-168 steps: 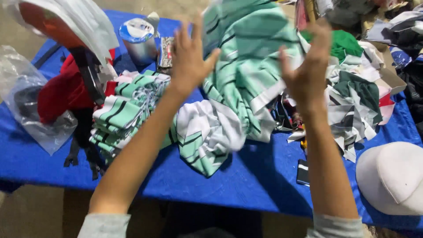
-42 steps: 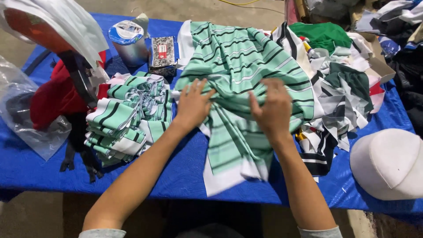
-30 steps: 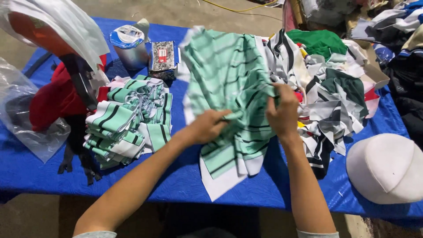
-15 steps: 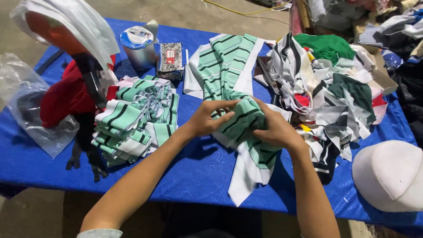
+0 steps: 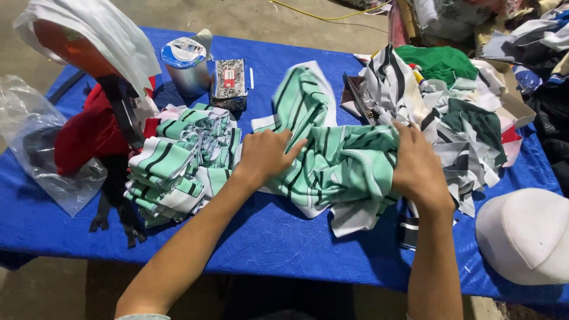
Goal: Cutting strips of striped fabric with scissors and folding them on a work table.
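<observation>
My left hand (image 5: 264,155) presses down on the left end of the green striped shirt (image 5: 341,163), fingers bent and curled into the cloth, thumb pointing toward the middle. My right hand (image 5: 418,169) clamps the right end of the same shirt, fingers wrapped over the bunched edge, so both grips are closed on fabric. The shirt lies crumpled across the middle of the blue bench (image 5: 267,243), one part stretching up and away toward the far edge, a white hem hanging toward me.

Just left of my left hand sits a stack of folded striped shirts (image 5: 178,163), touching or nearly touching the one I hold. Beyond the stack stand a metal can with a blue lid (image 5: 185,62) and a small dark packet (image 5: 229,83). To the far left lie a red cloth (image 5: 86,133) and a clear plastic bag (image 5: 41,148). Right of my right hand is a loose heap of striped clothes (image 5: 456,112); I think my knuckles brush it, though the folds hide the contact. A white cap (image 5: 524,234) rests at the right edge.
</observation>
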